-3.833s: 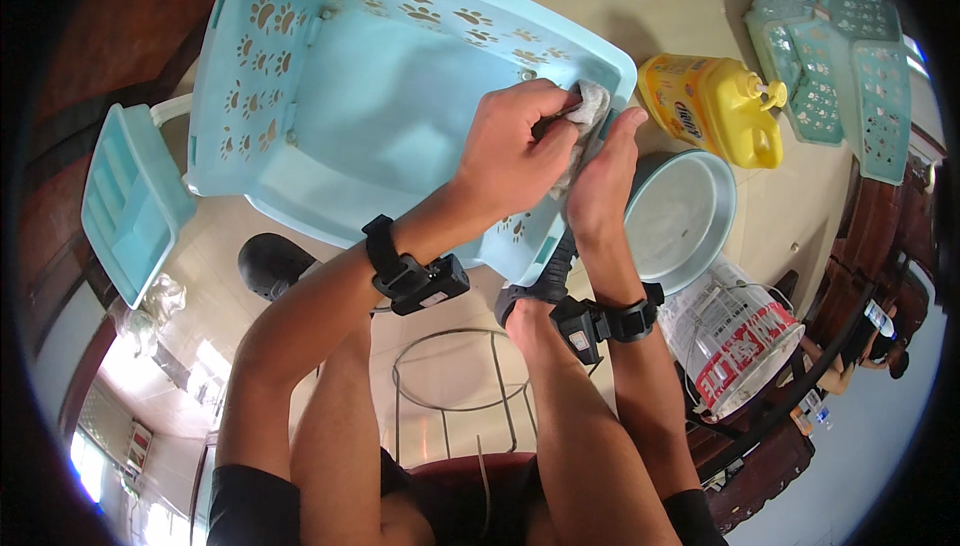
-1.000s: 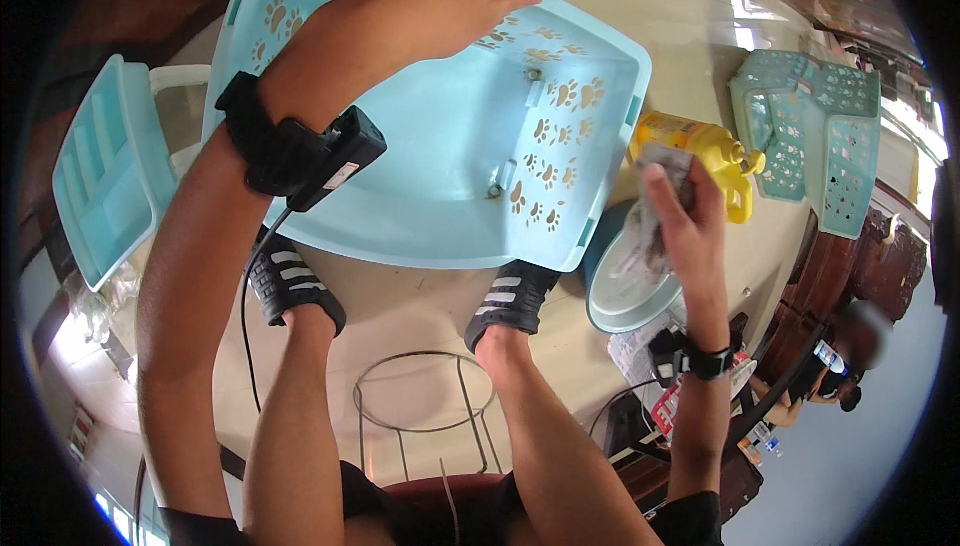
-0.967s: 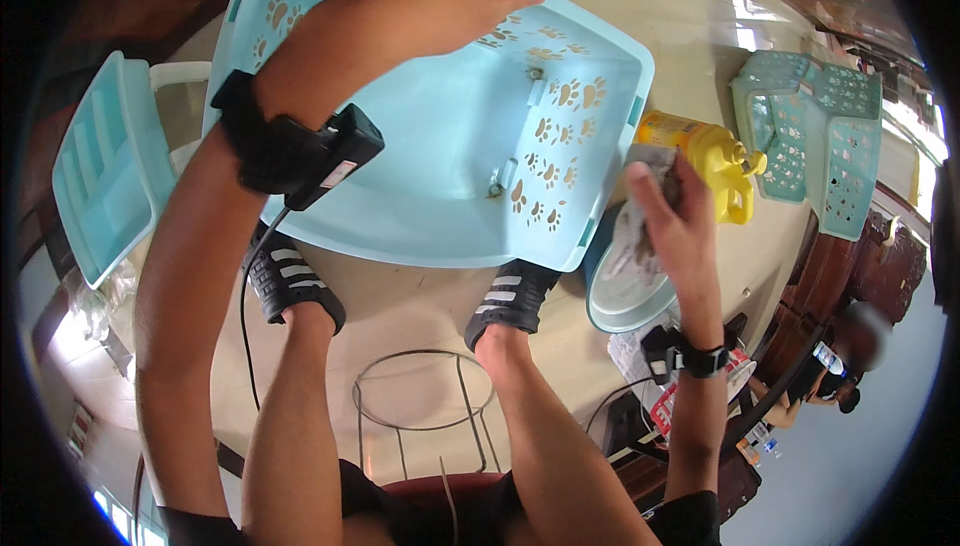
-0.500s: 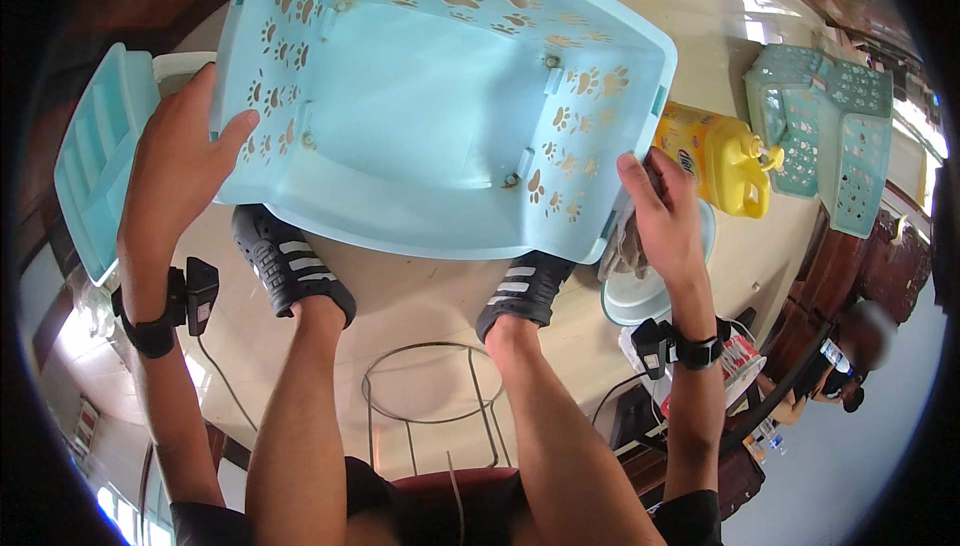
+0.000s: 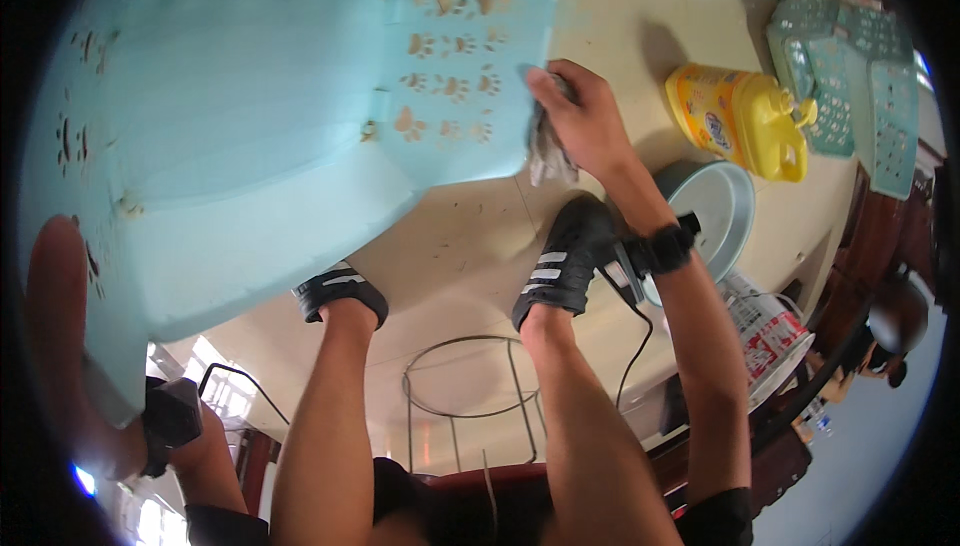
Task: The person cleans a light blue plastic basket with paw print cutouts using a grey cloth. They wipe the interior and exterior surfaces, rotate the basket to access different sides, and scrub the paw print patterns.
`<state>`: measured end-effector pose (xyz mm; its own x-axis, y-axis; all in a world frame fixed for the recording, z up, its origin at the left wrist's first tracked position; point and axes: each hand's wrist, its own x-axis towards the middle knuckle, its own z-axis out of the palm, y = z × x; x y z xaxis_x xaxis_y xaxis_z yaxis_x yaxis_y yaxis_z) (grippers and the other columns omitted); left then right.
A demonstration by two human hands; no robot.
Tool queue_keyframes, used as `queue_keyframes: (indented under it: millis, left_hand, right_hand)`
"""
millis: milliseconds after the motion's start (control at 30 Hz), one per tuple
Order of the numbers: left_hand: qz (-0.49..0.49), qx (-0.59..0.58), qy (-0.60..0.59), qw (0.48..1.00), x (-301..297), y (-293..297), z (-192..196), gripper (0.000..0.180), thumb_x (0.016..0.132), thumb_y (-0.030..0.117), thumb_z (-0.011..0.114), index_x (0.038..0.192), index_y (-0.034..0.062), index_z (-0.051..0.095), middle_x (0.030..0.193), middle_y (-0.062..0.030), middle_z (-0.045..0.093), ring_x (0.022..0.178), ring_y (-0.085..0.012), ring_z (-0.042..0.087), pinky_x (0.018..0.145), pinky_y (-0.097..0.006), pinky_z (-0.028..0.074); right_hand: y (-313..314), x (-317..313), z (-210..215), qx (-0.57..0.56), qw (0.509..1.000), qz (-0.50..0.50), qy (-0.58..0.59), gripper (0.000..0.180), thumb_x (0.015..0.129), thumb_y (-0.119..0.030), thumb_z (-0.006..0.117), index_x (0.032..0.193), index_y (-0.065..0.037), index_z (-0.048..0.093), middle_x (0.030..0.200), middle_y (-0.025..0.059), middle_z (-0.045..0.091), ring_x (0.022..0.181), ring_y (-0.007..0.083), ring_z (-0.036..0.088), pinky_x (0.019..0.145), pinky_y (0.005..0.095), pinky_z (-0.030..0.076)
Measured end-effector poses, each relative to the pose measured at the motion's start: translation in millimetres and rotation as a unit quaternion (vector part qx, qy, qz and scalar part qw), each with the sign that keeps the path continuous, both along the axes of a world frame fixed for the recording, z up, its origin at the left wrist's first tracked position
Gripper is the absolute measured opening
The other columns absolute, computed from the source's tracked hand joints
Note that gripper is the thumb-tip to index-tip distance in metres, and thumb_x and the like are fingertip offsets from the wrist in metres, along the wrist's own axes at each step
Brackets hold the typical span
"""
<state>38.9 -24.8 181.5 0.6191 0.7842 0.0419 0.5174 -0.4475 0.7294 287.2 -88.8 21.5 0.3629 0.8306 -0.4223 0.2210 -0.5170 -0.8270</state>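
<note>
Overhead, a pale blue plastic basket [image 5: 270, 116] with paw-print cutouts was held up, tilted, above the tiled floor [image 5: 450, 276]. The left hand [image 5: 60, 336] gripped its lower left rim, fingers wrapped over the edge. The right hand [image 5: 585, 121] pressed a grey cloth [image 5: 545, 151] against the basket's right wall, clenched around it. Near the floor's right edge stood a yellow detergent jug [image 5: 735, 121], just beside a pale blue basin [image 5: 715, 216], with green perforated panels [image 5: 850, 86] beyond.
</note>
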Motion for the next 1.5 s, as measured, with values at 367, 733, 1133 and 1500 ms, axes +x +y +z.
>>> queue_keyframes:
  millis: [367,733,1133,1500]
  left_hand:
    - [-0.179,0.045,0.156,0.97,39.3,12.4,54.9,0.07,0.083,0.022,0.066,0.142,-0.0066,0.042,0.112,-0.017,0.056,0.09,-0.0158,0.052,0.07,-0.028,0.044]
    - [-0.12,0.155,0.211,0.958,20.8,-23.7,61.0,0.103,0.065,0.058,0.08,0.141,-0.0034,0.049,0.096,-0.0095,0.053,0.083,-0.0196,0.053,0.063,-0.029,0.043]
    - [-0.223,0.216,0.228,0.923,-3.4,14.2,32.0,0.11,0.076,0.09,0.042,0.151,0.0103,0.04,0.158,-0.0279,0.026,0.145,-0.0481,0.027,0.117,-0.06,0.016]
    - [-0.248,0.17,0.202,0.932,3.6,-0.3,37.6,0.114,0.074,0.091,0.047,0.151,0.0076,0.039,0.156,-0.0304,0.027,0.145,-0.0503,0.025,0.116,-0.063,0.017]
  right_hand:
    - [-2.1,-32.9,-3.8,0.052,0.929,0.055,-0.363,0.027,0.09,-0.029,0.063,0.094,-0.002,0.064,0.088,0.0178,0.065,0.072,0.0364,0.068,0.062,0.0468,0.054]
    - [-29.1,-118.4,-92.7,0.177,0.891,0.205,-0.365,0.021,0.073,-0.015,0.066,0.09,-0.003,0.067,0.091,0.0088,0.054,0.075,0.0239,0.061,0.06,0.0359,0.051]
    - [6.5,-137.3,-117.9,0.237,0.88,0.137,-0.389,0.021,0.079,-0.01,0.063,0.097,0.001,0.063,0.088,0.0087,0.056,0.074,0.0251,0.061,0.064,0.0381,0.05]
    - [25.0,-138.9,-109.1,0.19,0.935,0.12,-0.275,0.01,0.08,-0.008,0.062,0.084,0.001,0.065,0.09,0.0115,0.057,0.075,0.0249,0.063,0.058,0.0397,0.053]
